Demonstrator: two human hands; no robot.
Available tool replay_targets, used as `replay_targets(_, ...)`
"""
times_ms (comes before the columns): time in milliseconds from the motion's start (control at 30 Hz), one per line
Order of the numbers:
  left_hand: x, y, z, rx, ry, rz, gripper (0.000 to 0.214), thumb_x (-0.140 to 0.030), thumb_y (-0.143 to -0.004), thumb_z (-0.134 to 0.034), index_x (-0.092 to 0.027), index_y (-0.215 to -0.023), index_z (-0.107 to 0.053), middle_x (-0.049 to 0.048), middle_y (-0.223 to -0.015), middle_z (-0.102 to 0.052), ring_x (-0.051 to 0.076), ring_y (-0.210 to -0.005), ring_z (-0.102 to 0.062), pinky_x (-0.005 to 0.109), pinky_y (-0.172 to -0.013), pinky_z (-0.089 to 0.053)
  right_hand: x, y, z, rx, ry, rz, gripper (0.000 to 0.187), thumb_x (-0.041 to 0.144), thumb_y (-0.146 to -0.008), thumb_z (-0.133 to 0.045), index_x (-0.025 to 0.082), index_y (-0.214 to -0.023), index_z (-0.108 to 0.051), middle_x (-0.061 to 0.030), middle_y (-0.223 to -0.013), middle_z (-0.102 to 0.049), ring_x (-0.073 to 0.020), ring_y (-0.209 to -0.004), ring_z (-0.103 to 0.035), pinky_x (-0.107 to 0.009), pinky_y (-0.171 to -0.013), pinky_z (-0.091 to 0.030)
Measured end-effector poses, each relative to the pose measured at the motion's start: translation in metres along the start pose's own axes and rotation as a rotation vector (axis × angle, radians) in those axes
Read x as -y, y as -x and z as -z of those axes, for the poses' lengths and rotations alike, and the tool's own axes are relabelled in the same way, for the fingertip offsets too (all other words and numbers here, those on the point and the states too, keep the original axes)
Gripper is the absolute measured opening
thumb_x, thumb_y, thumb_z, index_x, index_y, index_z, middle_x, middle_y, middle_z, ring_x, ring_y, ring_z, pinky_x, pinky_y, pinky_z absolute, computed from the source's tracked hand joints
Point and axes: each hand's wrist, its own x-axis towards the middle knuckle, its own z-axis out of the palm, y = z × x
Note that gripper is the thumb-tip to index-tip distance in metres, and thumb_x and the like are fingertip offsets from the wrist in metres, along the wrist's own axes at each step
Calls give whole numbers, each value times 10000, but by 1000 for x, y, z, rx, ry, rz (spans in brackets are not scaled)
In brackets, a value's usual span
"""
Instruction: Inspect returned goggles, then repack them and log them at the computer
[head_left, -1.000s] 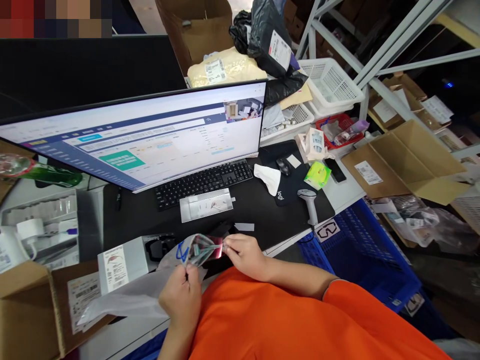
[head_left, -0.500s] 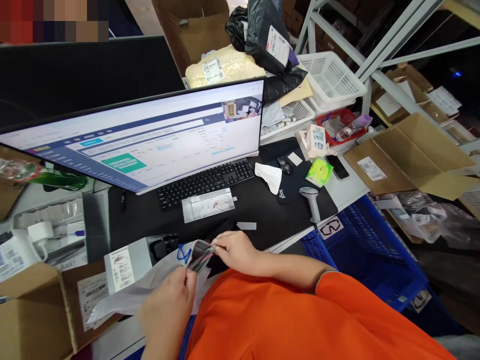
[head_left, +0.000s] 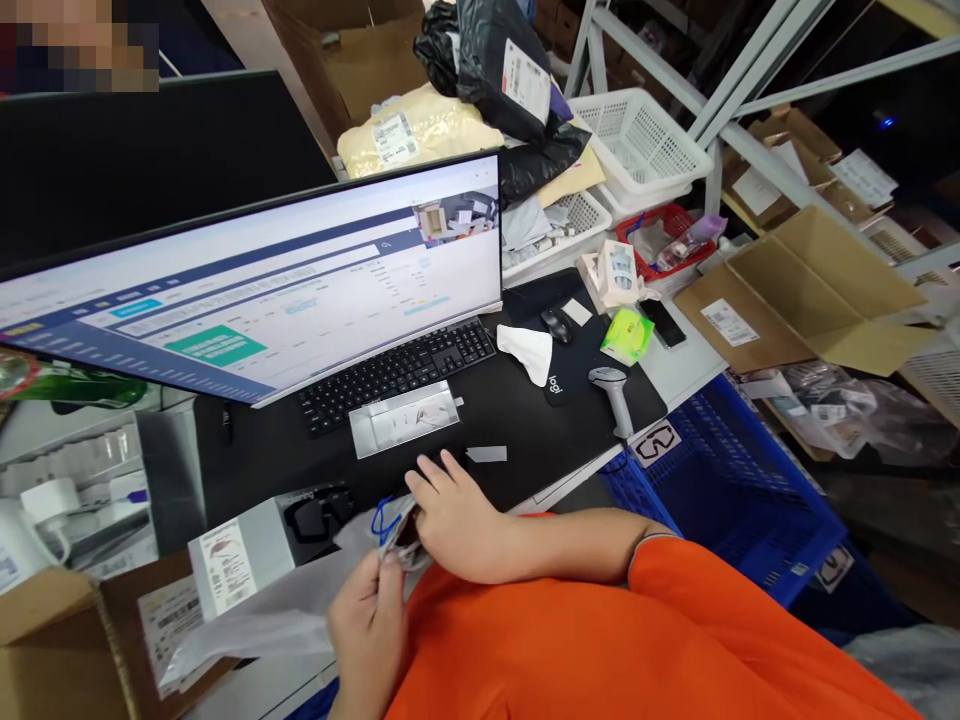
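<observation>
The left hand [head_left: 367,610] pinches the edge of a pale, thin bag [head_left: 262,610] between its thumb and fingers. The right hand [head_left: 463,525] is at the bag's mouth with its fingers spread a little apart. Its thumb is hidden, so I can't tell if it grips the bag. A blue string [head_left: 384,522] curls up by the mouth. The rest of the bag droops off to one side of the left hand, in front of a grey box [head_left: 240,550] with dark glasses [head_left: 319,512] showing at one end.

Just past the right hand, a shiny flat box [head_left: 405,418] and a little white strip [head_left: 487,454] lie on the black mat [head_left: 262,450]. Behind the flat box is a black keyboard [head_left: 397,372], right under a big lit screen [head_left: 315,280]. Farther along I see a grey scanner [head_left: 615,400], a black mouse [head_left: 556,325] and a bright green packet [head_left: 628,336]. A blue crate [head_left: 720,490] is below the table's edge.
</observation>
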Motion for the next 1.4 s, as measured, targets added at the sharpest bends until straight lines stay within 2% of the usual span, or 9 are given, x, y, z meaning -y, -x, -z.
replay_targets(100,8,11,-9,65,88,29,387,-466,-916,-462,-225,-615,-496,-30,-516,-475,145,-507,-463,253,-487,-372,-4,-4,-3,197,-62,-91,189,89,-926,-558,79,-963,-744,-179,-1085,-708,-252,-894,-711,-417,-846,-594)
replay_targets(200,21,17,-9,84,56,54,375,-484,-945,-453,-222,-691,-545,-21,-580,-513,160,-570,-518,258,-543,-423,-15,0,-9,228,-198,-99,181,81,-940,-549,137,-955,-720,-78,-969,-695,-173,-733,-680,-268,-642,-547)
replay_targets(367,46,1,3,-78,-157,-229,652,-574,-803,-668,-167,-1299,-546,129,-1092,-628,242,-845,-624,384,-797,-549,-25,14,-28,95,-473,-102,172,139,-980,-549,165,-1039,-709,-52,-976,-665,-150,-855,-656,-221,-755,-532)
replay_targets(500,52,-13,5,217,-255,-352,493,-418,-915,-536,-282,-1389,-524,122,-1396,-552,197,-892,-673,300,-694,-557,-27,17,-33,29,-669,-65,306,7,-862,-559,158,-1087,-701,-89,-1129,-637,-173,-1072,-627,-264,-951,-529)
replay_targets(600,46,-17,7,321,-356,-331,363,-339,-943,-451,-295,-1260,-624,59,-1183,-677,182,-826,-693,249,-565,-489,-32,16,-30,78,-759,0,430,-80,-784,-500,177,-1037,-734,-80,-1189,-642,-173,-1152,-615,-280,-1016,-509)
replay_targets(733,44,-18,15,245,-353,-369,351,-450,-982,-428,-270,-889,-714,17,-778,-669,181,-671,-664,254,-531,-443,-42,22,-30,50,-761,-182,504,-90,-794,-449,203,-1057,-763,-84,-1336,-601,-169,-1175,-636,-301,-1001,-530)
replay_targets(1000,73,-22,36,153,-55,-383,411,-593,-933,-538,-278,-868,-793,41,-849,-775,203,-770,-725,256,-682,-564,-81,47,-5,-35,-774,-220,191,200,-877,-695,239,-1017,-819,-46,-983,-666,-144,-890,-655,-254,-784,-525)
replay_targets(1233,83,-2,47,223,66,-270,439,-617,-885,-590,-261,-701,-768,23,-643,-685,179,-591,-638,251,-550,-503,-119,70,-3,-170,-988,-761,389,349,-769,-784,169,-1113,-782,82,-602,-306,-90,-547,-325,-227,-495,-280)
replay_targets(1400,47,6,19,385,277,-263,388,-506,-954,-540,-227,-777,-745,35,-697,-654,176,-663,-613,265,-628,-493,-97,82,-4,-63,-986,-539,527,451,-853,-673,195,-1314,-660,-30,-938,-582,-122,-714,-484,-254,-638,-436)
